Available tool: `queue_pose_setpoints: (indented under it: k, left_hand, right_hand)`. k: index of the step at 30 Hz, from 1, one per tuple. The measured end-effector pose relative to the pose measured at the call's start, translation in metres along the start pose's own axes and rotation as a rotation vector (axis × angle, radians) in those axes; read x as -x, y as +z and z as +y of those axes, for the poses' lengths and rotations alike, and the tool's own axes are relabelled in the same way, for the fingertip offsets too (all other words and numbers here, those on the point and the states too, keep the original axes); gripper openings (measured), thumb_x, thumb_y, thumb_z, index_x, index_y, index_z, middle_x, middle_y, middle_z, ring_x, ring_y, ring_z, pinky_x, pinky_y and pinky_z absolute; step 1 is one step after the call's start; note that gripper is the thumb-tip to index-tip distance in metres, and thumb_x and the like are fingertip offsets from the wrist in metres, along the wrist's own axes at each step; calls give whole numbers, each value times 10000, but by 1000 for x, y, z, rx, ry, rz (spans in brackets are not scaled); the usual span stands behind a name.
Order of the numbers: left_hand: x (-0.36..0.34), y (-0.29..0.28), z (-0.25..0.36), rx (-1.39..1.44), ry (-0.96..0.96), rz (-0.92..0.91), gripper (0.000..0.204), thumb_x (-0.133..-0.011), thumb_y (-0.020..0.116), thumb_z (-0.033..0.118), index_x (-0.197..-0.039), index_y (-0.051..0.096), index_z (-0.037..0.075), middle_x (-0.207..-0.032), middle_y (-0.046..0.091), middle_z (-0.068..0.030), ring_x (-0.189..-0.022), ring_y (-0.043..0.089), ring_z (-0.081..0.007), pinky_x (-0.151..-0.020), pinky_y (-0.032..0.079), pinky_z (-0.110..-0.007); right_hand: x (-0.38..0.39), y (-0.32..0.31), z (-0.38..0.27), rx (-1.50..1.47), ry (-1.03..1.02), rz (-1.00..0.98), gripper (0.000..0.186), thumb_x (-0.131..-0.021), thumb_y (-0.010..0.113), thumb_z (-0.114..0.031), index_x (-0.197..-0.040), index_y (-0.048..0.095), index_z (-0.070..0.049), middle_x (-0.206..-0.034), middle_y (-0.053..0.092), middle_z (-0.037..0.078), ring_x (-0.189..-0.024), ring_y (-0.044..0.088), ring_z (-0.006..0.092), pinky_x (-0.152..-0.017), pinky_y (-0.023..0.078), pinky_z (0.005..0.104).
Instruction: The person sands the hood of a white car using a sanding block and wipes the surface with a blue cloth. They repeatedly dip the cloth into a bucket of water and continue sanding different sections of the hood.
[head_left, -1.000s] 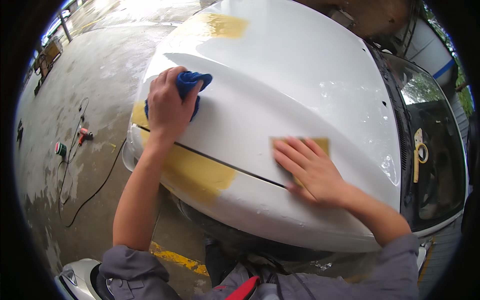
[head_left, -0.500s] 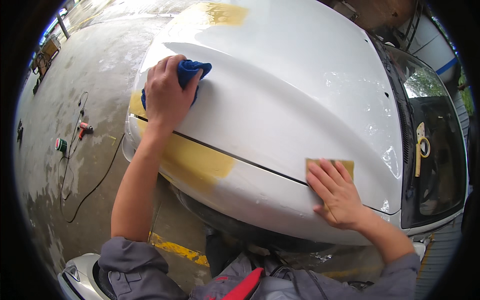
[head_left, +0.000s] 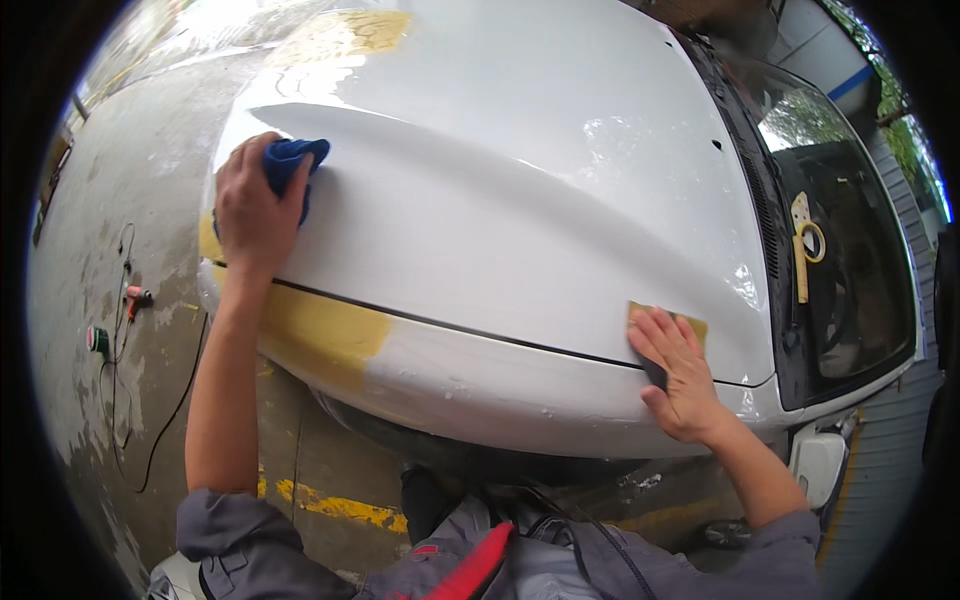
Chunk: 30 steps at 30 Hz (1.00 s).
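Observation:
A white car hood [head_left: 450,235] spreads out under both my hands, its seam with the fender running below them. My left hand [head_left: 255,210] is closed around a bunched blue cloth [head_left: 297,160], resting near the hood's front left corner. At the rear part of the hood, close to the seam, my right hand [head_left: 683,380] presses a tan sheet of sandpaper [head_left: 699,327] against the paint with its fingers stretched over it. The palm hides part of the sheet. A yellowish patch [head_left: 322,332] marks the fender below my left forearm.
Right of the hood is the windshield [head_left: 870,320], with a roll of tape [head_left: 812,243] by its lower edge. A side mirror [head_left: 818,468] sticks out at lower right. On the concrete floor at left lie a red heat gun [head_left: 137,295], a green tub [head_left: 97,339] and a black cord [head_left: 178,410].
The view has shifted, so the car sits farther left. My right hand has slid the sandpaper a little toward the windshield. My left hand still grips the cloth near the front corner.

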<state>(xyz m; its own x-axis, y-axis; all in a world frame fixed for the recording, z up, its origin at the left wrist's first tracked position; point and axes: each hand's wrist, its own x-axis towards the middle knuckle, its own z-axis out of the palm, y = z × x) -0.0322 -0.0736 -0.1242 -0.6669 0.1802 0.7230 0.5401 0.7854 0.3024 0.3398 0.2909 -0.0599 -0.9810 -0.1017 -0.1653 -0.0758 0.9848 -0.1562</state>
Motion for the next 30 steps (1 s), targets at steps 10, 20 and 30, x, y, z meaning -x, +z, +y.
queue_pose_setpoints:
  k: [10, 20, 30]
  left_hand:
    - [0, 26, 17, 101, 11, -15, 370, -963, 773, 281, -1239, 665, 59, -1225, 708, -167, -1144, 655, -410, -1012, 521, -479]
    - [1, 1, -5, -34, -33, -58, 390, -985, 751, 293, -1280, 645, 60, -1269, 693, -166, -1188, 637, -409, -1038, 508, -475]
    - [3, 20, 17, 100, 28, -50, 366, -969, 767, 258, -1248, 650, 52, -1234, 695, -172, -1156, 651, -403, -1020, 519, -469]
  right_hand:
    - [-236, -4, -64, 89, -473, 102, 667, -1134, 309, -491, -1667, 327, -90, -1761, 262, 103, -1643, 168, 295, -1339, 131, 488]
    - [-39, -27, 38, 71, -48, -16, 654, -1126, 321, -499, -1687, 313, -163, -1777, 223, 62, -1652, 142, 270, -1341, 83, 485]
    - [-221, -28, 9, 194, -364, 102, 618, -1145, 320, -442, -1677, 331, -129, -1778, 224, 58, -1649, 150, 244, -1346, 101, 452]
